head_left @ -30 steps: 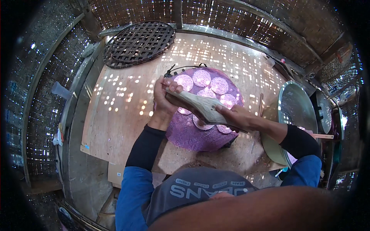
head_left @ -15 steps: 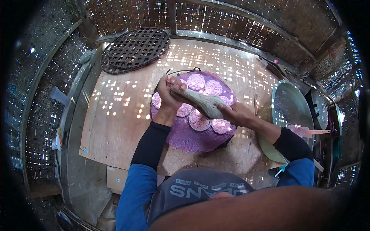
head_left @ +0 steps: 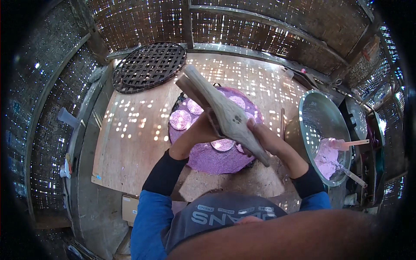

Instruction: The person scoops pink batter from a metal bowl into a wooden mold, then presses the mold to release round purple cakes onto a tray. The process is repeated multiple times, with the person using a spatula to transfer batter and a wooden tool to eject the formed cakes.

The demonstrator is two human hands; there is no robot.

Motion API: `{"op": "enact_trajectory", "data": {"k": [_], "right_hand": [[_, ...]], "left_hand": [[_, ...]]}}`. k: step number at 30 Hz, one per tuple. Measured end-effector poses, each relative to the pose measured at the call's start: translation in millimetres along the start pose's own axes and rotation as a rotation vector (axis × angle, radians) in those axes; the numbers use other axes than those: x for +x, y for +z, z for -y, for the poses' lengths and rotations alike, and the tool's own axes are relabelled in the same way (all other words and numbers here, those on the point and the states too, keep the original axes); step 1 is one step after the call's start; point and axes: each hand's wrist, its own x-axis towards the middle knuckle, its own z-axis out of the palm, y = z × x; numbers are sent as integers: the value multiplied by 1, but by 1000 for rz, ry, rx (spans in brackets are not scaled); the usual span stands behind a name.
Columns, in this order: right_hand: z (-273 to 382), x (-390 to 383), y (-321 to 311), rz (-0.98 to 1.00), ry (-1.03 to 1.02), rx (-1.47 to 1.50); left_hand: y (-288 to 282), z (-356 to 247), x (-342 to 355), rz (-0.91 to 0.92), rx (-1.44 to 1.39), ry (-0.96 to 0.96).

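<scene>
My left hand (head_left: pixel 202 129) is wrapped around the near-left side of a long pale wooden tool (head_left: pixel 219 108), its fingers mostly hidden beneath it. The tool has a broad middle with small dark holes and narrow ends; its far end seems to be two layers. My right hand (head_left: pixel 269 139) grips its right edge, thumb on top. Below the tool lies a round purple sheet (head_left: pixel 216 162) with several pink speckled discs (head_left: pixel 180 119) on it. A disc with a pale rim (head_left: pixel 223 144) shows partly under the tool.
A round woven tray (head_left: pixel 149 67) lies at the table's far left. On the right stands a large metal basin (head_left: pixel 308 113) with pinkish-purple dough (head_left: pixel 326 160), a pink-handled scoop (head_left: pixel 346 144) and another handled utensil (head_left: pixel 354 177). A thin stick (head_left: pixel 282 122) lies left of the basin.
My hands have turned the wooden tool steeper, so its near end points toward me. My left hand has slid from its far end to its middle; more of the basin shows.
</scene>
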Motion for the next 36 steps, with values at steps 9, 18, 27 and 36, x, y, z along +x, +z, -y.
{"op": "enact_trajectory", "data": {"k": [9, 18, 27, 36], "right_hand": [[-102, 56, 41, -439, -315, -1076], [-104, 61, 47, -438, -275, -1026], [-96, 50, 43, -463, -273, -925], [-92, -18, 43, -253, -397, -1024]], "left_hand": [[-25, -10, -55, -705, -222, -323], [-37, -17, -77, -859, -365, -334], [-31, -15, -70, -864, -471, -300], [-39, -3, -77, -945, -564, -353]]}}
